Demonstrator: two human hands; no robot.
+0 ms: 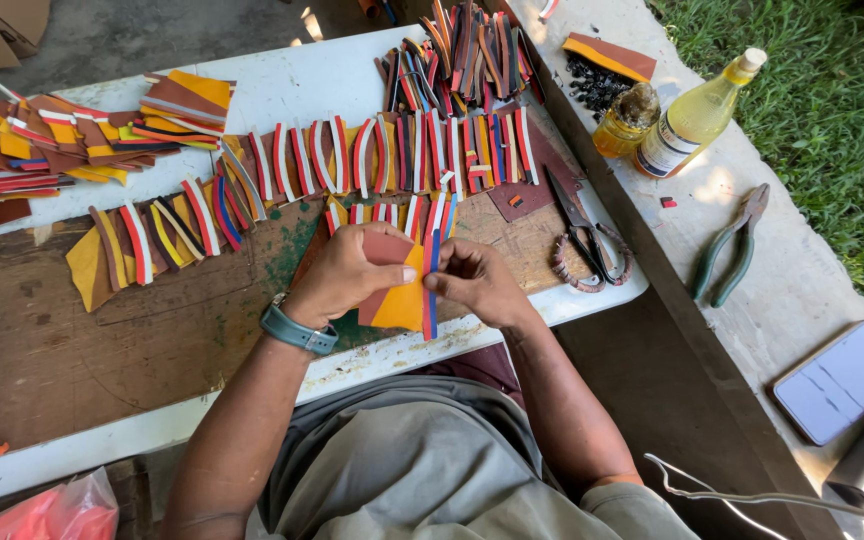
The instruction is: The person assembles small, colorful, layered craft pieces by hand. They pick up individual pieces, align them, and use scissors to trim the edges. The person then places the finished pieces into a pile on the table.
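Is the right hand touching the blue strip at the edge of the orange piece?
Touching. The head view shows the right hand pinching the blue strip between fingertips, against the orange piece.

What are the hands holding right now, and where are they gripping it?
Both hands hold a flat orange-and-brown leather piece: left hand at its upper left edge, right hand pinching the blue-and-red strip along its right edge.

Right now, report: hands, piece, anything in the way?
Left hand pinches brown-and-orange piece. Right hand holds blue strip along its edge. Scissors lie right, apart.
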